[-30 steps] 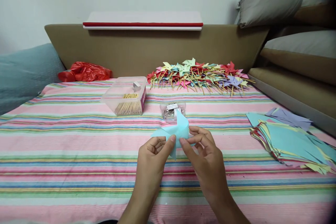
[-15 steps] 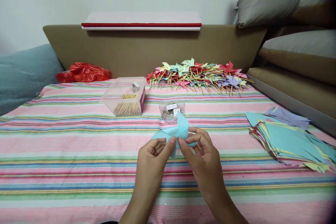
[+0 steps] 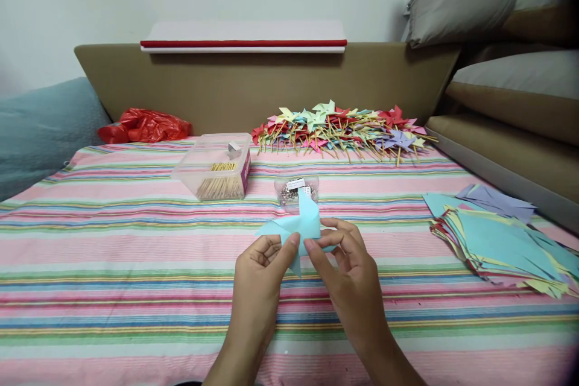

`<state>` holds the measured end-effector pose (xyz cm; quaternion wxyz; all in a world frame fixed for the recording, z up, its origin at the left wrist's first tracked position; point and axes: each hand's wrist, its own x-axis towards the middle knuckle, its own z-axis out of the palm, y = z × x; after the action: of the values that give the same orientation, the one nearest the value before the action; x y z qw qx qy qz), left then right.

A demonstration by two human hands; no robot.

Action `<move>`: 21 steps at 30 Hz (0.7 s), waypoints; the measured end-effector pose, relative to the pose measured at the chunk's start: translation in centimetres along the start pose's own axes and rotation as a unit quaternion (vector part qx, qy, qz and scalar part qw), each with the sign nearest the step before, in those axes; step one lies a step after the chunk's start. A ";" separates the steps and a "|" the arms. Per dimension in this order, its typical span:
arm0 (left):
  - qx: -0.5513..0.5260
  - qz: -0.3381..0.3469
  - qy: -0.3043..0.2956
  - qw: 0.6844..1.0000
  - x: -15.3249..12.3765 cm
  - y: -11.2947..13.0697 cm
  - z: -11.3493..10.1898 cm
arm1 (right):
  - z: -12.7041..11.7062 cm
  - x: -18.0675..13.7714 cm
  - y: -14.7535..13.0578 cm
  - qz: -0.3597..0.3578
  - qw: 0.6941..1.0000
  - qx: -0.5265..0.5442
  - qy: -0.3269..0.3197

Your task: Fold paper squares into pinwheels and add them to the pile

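A light blue paper pinwheel [image 3: 304, 222], its blades folded in toward the middle, is held up between both hands. My left hand [image 3: 266, 262] pinches it from the left, thumb near the centre. From the right, my right hand [image 3: 346, 256] grips it with thumb and fingers, its thumb tip close to the left one. The pinwheel's back is hidden. Just beyond it, a small clear bowl [image 3: 279, 198] of tiny metallic pieces with a white label stands partly covered by a blade.
A clear plastic box [image 3: 192, 163] of wooden sticks stands left of the bowl. Finished pinwheels on sticks [image 3: 335, 129] are heaped at the back. Cut coloured paper sheets [image 3: 502, 241] are stacked at right on the striped cloth [image 3: 136, 301]. A red plastic bag [image 3: 149, 125] lies back left.
The pinwheel has shifted slightly left and its upper blade leans more to the left. Both thumbs have drawn a little apart while keeping hold. Everything else is unmoved.
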<state>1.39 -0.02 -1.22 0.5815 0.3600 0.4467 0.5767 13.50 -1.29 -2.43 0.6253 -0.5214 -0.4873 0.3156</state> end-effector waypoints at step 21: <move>-0.161 0.068 0.149 0.973 1.5 6.8 -6.6 | -2.1 5.8 0.6 -0.068 0.966 -0.248 -0.007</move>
<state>-7.27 1.33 2.74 0.5180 0.2009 0.4042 0.7266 17.43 3.34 -1.31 0.4932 -0.6233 -0.5891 0.1455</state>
